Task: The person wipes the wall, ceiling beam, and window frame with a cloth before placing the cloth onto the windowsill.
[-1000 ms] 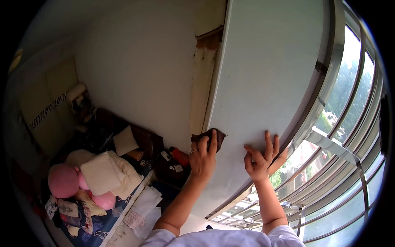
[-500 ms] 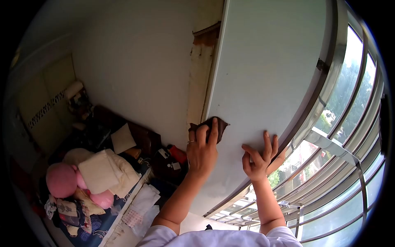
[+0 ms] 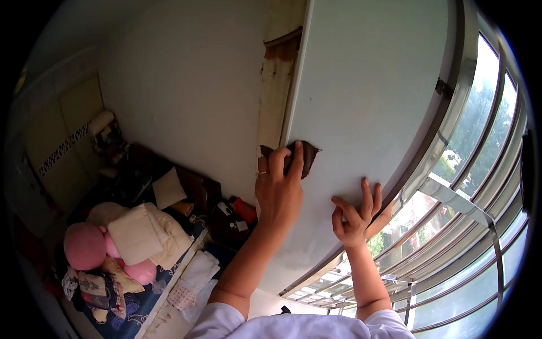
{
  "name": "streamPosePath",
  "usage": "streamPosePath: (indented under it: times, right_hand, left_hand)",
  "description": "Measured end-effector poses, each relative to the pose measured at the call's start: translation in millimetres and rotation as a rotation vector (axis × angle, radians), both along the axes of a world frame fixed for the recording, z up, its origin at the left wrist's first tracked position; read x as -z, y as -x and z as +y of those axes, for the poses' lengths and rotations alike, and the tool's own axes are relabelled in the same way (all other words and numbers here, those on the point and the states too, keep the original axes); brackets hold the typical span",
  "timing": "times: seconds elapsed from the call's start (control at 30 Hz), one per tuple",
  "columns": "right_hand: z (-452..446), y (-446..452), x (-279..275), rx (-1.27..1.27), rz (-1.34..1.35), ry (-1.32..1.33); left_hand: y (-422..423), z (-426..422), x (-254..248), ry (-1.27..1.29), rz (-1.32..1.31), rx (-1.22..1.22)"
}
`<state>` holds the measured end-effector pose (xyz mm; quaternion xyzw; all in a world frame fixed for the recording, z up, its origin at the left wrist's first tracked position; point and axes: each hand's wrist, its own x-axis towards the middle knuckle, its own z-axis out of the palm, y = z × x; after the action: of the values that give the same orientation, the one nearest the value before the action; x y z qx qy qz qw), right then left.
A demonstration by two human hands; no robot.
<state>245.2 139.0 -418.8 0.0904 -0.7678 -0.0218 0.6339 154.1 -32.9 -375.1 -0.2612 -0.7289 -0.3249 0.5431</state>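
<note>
My left hand (image 3: pixel 278 195) presses a dark brown cloth (image 3: pixel 309 158) onto the vertical edge of a smooth pale panel (image 3: pixel 372 101). Its fingers bend over the cloth, with one finger stretched upward on it, and part of the cloth wraps round the edge to the left. Farther right, my right hand (image 3: pixel 355 220) rests at the panel's metal-framed side, fingers spread and holding nothing. Some of its fingers lie against the panel, while the rest of the hand reaches past the frame. Beside the panel edge runs a rough, stained yellowish strip (image 3: pixel 275 85).
A barred window (image 3: pixel 474 209) curves along the right, with greenery outside. Down to the left is a bed with a pink plush toy (image 3: pixel 84 247), a folded cream quilt (image 3: pixel 135 234) and clothes. Plastic-wrapped items (image 3: pixel 195 277) lie beside it.
My left hand and the brown cloth have slid upward along the panel edge. My right hand stays in nearly the same place.
</note>
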Motion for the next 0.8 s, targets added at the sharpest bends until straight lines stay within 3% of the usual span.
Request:
streamPosePath:
  times: [0.2,0.27,0.57,0.8]
  right_hand:
    - [0,0,0,0.002,0.002,-0.001]
    - [0,-1,0,0.007,-0.005,-0.003]
    - [1,-5,3,0.029,-0.023,-0.012]
    - [-2,-2,1,0.019,-0.016,0.004]
  left_hand:
    - [-12,10,26,0.006,-0.070,-0.038]
    - [-16,16,28,-0.022,-0.205,0.013]
    - [-19,30,17,-0.109,-0.191,-0.035]
    - [-12,18,7,-0.017,-0.162,-0.015]
